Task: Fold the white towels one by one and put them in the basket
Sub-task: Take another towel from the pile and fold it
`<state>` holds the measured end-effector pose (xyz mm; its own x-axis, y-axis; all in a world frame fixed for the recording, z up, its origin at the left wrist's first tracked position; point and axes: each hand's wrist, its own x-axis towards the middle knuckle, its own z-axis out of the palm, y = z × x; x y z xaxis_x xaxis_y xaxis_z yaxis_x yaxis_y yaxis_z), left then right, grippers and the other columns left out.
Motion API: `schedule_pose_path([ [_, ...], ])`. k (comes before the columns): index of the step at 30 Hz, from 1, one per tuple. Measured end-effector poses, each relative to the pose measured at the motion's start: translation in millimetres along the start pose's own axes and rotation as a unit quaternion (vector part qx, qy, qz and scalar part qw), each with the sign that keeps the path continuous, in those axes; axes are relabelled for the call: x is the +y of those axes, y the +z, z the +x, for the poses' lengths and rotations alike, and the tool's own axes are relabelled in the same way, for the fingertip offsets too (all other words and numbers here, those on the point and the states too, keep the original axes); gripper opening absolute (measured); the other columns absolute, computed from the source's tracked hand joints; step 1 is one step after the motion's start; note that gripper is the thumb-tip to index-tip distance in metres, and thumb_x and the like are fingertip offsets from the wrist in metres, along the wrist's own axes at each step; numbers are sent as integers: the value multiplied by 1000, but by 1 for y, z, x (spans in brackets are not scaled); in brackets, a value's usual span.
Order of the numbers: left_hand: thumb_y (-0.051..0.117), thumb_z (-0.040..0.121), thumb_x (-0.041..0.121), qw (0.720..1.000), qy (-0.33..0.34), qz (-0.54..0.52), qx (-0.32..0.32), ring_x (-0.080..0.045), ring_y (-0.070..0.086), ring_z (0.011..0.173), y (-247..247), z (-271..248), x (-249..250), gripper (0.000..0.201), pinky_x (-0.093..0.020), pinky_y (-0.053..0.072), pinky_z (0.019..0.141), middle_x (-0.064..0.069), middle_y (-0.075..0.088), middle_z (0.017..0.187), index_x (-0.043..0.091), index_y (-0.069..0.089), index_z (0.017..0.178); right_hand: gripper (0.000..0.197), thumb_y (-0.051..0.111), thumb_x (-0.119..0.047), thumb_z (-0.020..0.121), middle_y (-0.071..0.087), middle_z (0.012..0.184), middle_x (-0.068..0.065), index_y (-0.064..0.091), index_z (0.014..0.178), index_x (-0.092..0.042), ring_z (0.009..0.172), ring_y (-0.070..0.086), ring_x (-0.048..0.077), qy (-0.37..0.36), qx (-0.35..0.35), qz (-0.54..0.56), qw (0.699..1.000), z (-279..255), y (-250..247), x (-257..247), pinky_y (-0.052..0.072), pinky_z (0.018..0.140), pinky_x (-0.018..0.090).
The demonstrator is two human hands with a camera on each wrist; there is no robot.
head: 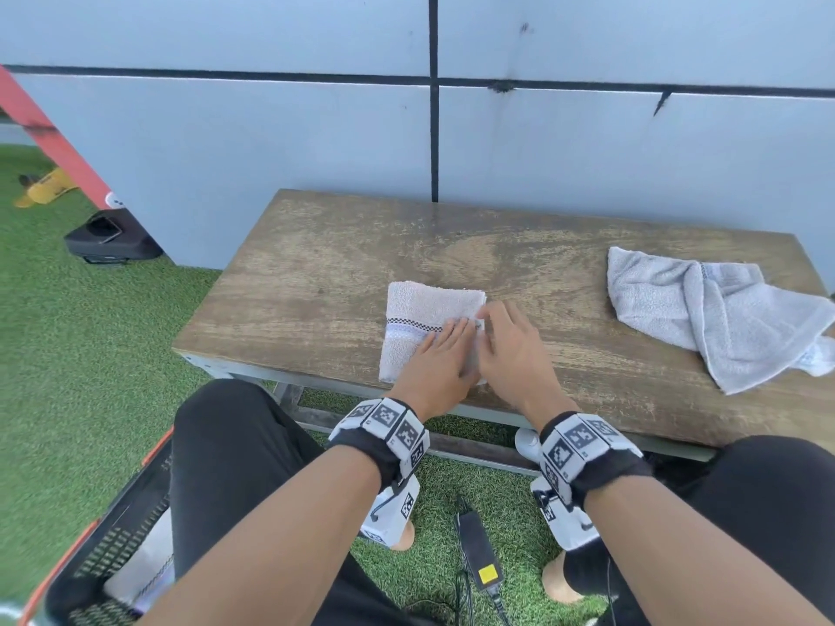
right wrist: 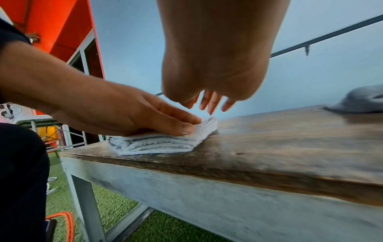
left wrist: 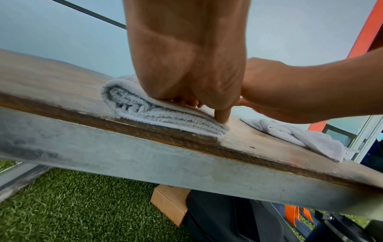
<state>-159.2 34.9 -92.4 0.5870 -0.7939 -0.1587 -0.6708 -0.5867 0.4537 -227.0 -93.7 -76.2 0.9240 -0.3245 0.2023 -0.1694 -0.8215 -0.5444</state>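
Note:
A folded white towel point(head: 424, 323) point(left wrist: 145, 111) point(right wrist: 157, 144) lies near the front edge of the wooden table point(head: 316, 273). My left hand point(head: 440, 354) point(left wrist: 186, 73) point(right wrist: 124, 113) rests flat on it, fingers straight, thumb pressing the near right edge. My right hand point(head: 506, 345) point(right wrist: 211, 68) point(left wrist: 279, 91) sits beside it at the towel's right edge, its spread fingers point(right wrist: 213, 101) pointing down at the far corner. A second white towel point(head: 714, 314) point(left wrist: 300, 135) point(right wrist: 360, 99) lies crumpled at the table's right end. The black basket point(head: 113, 548) with an orange rim stands on the grass by my left leg, a white towel point(head: 144, 576) inside.
A grey panelled wall point(head: 316, 142) rises right behind the table. On the grass between my feet lies a black power adapter point(head: 479, 553) with cables. A black bag point(head: 113, 239) and a red beam point(head: 58, 142) are at the far left. A cardboard box point(left wrist: 170, 203) sits under the table.

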Motion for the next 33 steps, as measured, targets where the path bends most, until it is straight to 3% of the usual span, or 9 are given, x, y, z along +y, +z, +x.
schedule_pose_path([
  [3, 59, 91, 13, 993, 16, -88, 79, -20, 42, 137, -4, 1, 3, 61, -37, 32, 117, -6, 46, 147, 7, 38, 147, 32, 38, -12, 101, 43, 139, 2, 45, 132, -14, 117, 49, 17, -23, -25, 80, 996, 10, 13, -18, 44, 99, 37],
  [5, 64, 87, 6, 976, 5, -184, 112, -15, 57, 100, -11, -3, 5, 39, -30, 50, 89, -4, 59, 115, 9, 53, 124, 39, 33, -18, 105, 33, 152, -2, 37, 143, -15, 125, 43, 9, 20, -60, 147, 987, 17, 24, -23, 38, 105, 31],
  [8, 62, 83, -4, 939, -29, -327, 102, -9, 57, 76, -24, -5, -5, 29, -16, 45, 63, 3, 61, 90, 16, 53, 102, 36, 30, -39, 106, 53, 122, -2, 39, 135, -20, 109, 52, 15, 82, -92, 203, 971, 25, 36, -23, 41, 98, 40],
  [10, 54, 84, -11, 903, -58, -400, 146, -8, 63, 87, -31, -5, -16, 31, -17, 52, 75, 1, 66, 97, 13, 58, 105, 43, 26, -45, 105, 49, 133, 3, 35, 138, -20, 125, 49, 24, 61, -125, 124, 983, 24, 39, -17, 37, 108, 50],
  [12, 49, 88, -8, 894, -111, -365, 234, -8, 64, 99, -36, -1, -29, 32, -26, 54, 90, 2, 67, 107, 12, 61, 110, 61, 19, -49, 105, 10, 166, -2, 12, 157, -19, 152, 13, 16, 26, -182, 4, 983, 17, 44, -13, 12, 124, 47],
  [14, 49, 93, 1, 931, -96, -207, 284, -11, 58, 113, -33, 5, -41, 32, -33, 48, 101, 2, 63, 121, 15, 62, 119, 65, 17, -50, 105, -9, 167, -7, 0, 159, -19, 153, -3, 11, 9, -173, -56, 983, 10, 49, -12, 4, 125, 45],
  [17, 37, 104, 24, 984, -71, -33, 163, -16, 18, 151, -17, 11, -52, 50, -41, 19, 123, -3, 26, 163, 14, 34, 153, 63, 16, -45, 104, -3, 168, -3, 5, 159, -17, 154, 0, 13, 19, -162, -96, 982, 11, 51, -19, 4, 124, 52],
  [21, 18, 108, 39, 990, -95, 30, 99, -11, -14, 153, -2, 11, -57, 58, -45, 2, 124, 6, -11, 167, 21, -1, 161, 58, 30, -33, 97, 20, 162, 1, 27, 152, -15, 150, 15, 19, 10, -101, -161, 982, 29, 51, -27, 4, 123, 55],
  [33, 17, 107, 43, 989, -102, -30, 102, 4, -19, 148, -4, 9, -70, 55, -48, -12, 123, 21, -11, 165, 35, 3, 160, 59, 17, -49, 103, -7, 167, -12, 5, 159, -31, 153, -10, 10, 26, -100, -97, 990, 28, 64, -10, 3, 124, 50],
])
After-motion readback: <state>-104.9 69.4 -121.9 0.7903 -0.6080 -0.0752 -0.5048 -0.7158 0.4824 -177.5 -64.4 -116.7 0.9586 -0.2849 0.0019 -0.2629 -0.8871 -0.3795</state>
